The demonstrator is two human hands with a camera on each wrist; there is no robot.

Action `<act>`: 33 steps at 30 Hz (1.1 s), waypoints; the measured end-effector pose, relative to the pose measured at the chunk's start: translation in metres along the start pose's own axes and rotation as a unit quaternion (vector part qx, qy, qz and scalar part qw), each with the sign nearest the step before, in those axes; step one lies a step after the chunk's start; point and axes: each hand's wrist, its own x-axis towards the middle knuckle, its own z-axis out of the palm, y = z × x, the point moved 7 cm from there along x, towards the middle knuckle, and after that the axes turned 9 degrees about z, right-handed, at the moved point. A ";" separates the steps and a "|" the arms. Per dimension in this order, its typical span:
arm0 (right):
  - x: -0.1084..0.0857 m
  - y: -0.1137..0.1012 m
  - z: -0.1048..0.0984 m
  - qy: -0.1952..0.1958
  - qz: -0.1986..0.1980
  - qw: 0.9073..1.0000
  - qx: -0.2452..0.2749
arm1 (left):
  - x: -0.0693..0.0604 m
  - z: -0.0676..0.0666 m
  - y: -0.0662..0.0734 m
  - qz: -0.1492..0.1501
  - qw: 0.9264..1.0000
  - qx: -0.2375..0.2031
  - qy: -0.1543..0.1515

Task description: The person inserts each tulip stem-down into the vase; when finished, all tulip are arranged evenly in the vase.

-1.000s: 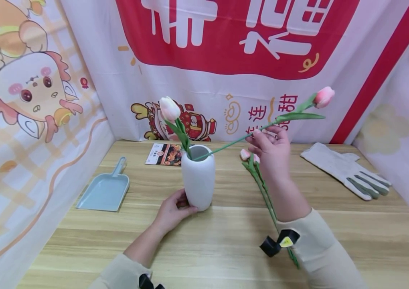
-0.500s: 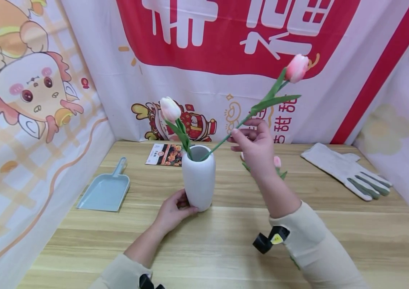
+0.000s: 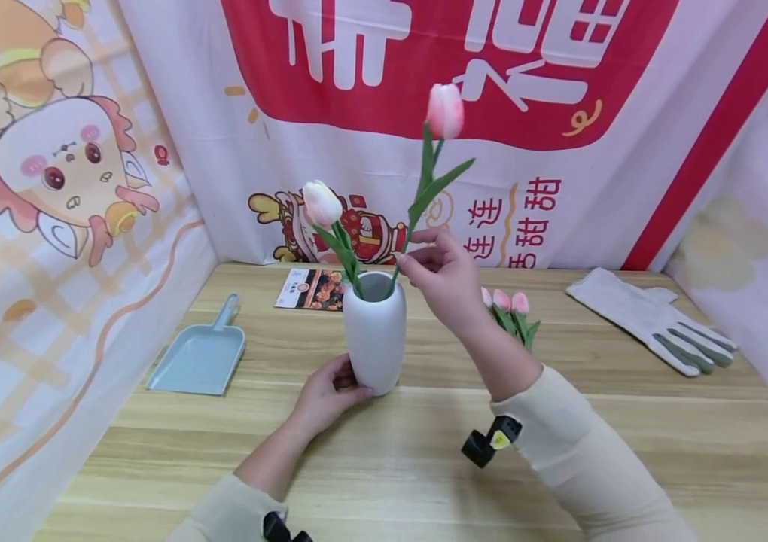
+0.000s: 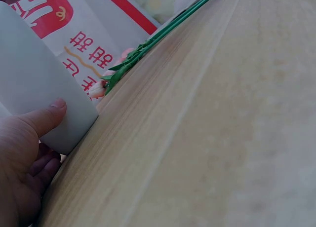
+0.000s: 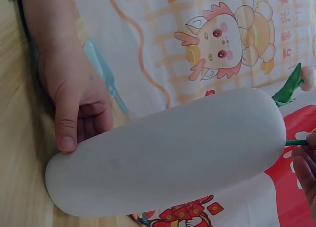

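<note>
A white vase (image 3: 377, 342) stands upright on the wooden table. My left hand (image 3: 327, 393) grips it low on its left side; in the left wrist view the thumb of this left hand (image 4: 22, 153) lies along the vase wall (image 4: 42, 74). My right hand (image 3: 450, 277) pinches the green stem of a pink tulip (image 3: 446, 111) just above the vase mouth, the stem's lower end inside and hidden. A paler tulip (image 3: 322, 203) stands in the vase, leaning left. From the right wrist, the right hand (image 5: 307, 172) shows only partly at the edge, beside the vase top (image 5: 261, 123).
Several pink tulips (image 3: 518, 325) lie on the table (image 3: 418, 467), partly behind the right forearm. A light blue dustpan (image 3: 201, 361) is at the left, a grey-white glove (image 3: 651, 320) at the right. Behind the vase lies a printed card (image 3: 309, 289). Printed cloths hang around the table.
The right hand has moved left toward the vase, bringing the pink tulip from a low rightward slant to nearly upright. The left hand and vase have stayed in place.
</note>
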 end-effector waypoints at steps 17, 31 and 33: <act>0.001 0.010 0.016 -0.052 0.007 0.993 -0.108 | 0.000 0.000 -0.001 -0.005 1.000 0.006 -0.004; 0.001 0.025 0.006 -0.053 0.056 0.995 -0.062 | 0.000 0.000 -0.001 -0.005 1.000 0.006 0.000; 0.000 0.033 -0.001 -0.051 0.069 0.995 -0.051 | -0.001 0.000 -0.001 -0.006 1.000 0.005 -0.001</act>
